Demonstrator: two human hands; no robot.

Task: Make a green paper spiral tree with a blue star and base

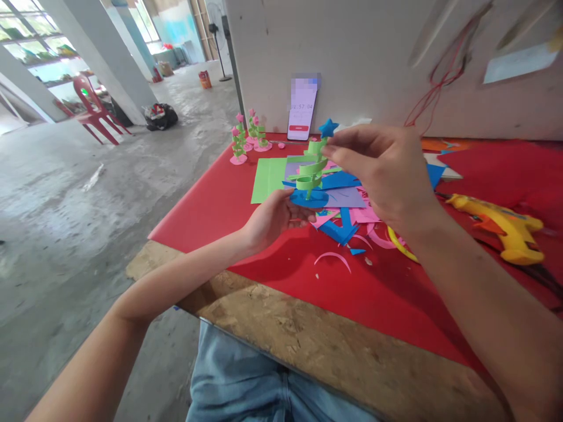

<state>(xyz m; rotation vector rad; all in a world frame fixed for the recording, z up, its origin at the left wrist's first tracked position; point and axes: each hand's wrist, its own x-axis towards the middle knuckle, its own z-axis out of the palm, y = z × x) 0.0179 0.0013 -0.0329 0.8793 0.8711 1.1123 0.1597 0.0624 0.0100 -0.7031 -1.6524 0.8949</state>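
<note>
A paper tree made of a green spiral strip stands on a round blue paper base, with a blue star at its top. My left hand grips the edge of the blue base, thumb on top and fingers underneath, holding it above the table. At the top of the spiral, my right hand pinches near the star with thumb and forefinger. Behind and below the tree lie a green paper sheet, purple paper and blue and pink scraps.
Small pink-and-green paper flower models stand at the table's far left corner. A phone leans against the wall. A yellow hot glue gun lies on the right of the red-covered table. A red chair stands across the floor.
</note>
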